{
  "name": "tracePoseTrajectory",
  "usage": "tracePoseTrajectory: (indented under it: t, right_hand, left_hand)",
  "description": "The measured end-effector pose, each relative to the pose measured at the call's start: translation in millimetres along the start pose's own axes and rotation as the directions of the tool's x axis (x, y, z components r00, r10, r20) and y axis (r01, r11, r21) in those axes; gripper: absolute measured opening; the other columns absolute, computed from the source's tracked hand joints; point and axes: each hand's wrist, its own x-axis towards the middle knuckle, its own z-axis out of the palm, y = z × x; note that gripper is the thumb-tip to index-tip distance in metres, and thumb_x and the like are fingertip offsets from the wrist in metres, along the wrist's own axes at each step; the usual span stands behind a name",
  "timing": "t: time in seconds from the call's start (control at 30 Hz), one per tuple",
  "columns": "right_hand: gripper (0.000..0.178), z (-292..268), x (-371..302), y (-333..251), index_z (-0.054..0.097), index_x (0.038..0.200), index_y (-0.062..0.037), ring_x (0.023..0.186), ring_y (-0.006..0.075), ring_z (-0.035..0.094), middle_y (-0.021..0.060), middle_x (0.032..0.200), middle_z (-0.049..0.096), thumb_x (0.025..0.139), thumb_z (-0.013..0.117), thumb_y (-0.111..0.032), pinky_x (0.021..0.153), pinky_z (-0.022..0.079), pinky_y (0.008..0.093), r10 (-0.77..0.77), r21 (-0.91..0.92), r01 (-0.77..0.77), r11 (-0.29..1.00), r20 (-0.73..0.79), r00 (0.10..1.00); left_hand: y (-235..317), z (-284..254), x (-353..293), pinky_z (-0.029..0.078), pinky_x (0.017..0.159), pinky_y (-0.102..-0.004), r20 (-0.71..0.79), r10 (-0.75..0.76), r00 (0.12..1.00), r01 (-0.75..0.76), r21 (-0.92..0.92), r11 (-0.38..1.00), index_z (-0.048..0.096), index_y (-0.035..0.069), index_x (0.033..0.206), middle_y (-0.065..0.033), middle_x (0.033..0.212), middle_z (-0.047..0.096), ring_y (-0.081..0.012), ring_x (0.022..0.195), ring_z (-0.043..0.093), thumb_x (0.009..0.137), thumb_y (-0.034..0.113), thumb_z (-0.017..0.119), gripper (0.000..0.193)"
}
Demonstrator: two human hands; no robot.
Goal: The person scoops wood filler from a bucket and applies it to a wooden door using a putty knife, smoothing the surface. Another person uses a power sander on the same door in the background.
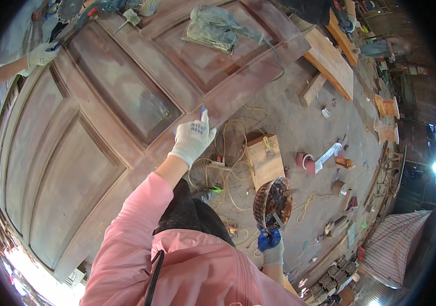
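Across upper left of frame, panelled wooden door (121, 94); at its edge, mid-frame, my left hand (194, 138), index straight, rest partly hidden, can't tell if holding anything. Lower right of centre, my right hand (271, 246) clasps crusted bowl (264, 204). Up top, dusty sander (212, 28) on door.

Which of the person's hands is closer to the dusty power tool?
The left hand. It is at the near edge of the panelled door, where the power tool lies. The right hand is farther away, holding the round brown tub beyond the door's edge.
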Motion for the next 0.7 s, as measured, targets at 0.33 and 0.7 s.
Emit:
tracePoseTrajectory:
  t: [0.33,0.7]
  right_hand:
    - [0.022,18,0,8,0.060,0.111,0.0021,0.077,0.0170,0.062,0.0127,0.105,0.069,0.094,0.054,-0.010,0.058,0.051,0.0260,-0.091,-0.008,0.092,0.996,0.099,0.991]
    - [0.024,52,-20,20,0.061,0.112,-0.0017,0.073,0.0204,0.065,0.0109,0.095,0.068,0.088,0.061,-0.003,0.059,0.052,0.0318,-0.314,-0.156,0.364,0.918,0.277,0.908]
  left_hand:
    - [-30,-20,-8,0.057,0.062,-0.0464,0.065,0.138,0.988,-0.142,0.061,0.988,0.033,0.004,0.157,-0.0113,0.089,0.075,-0.0268,0.079,0.074,0.103,0.051,0.044,0.072]
    - [-39,-5,-50,0.058,0.083,-0.0395,0.077,0.610,0.788,-0.564,-0.307,0.767,0.030,0.003,0.157,-0.0168,0.126,0.065,-0.0264,0.099,0.071,0.100,0.052,0.055,0.079]
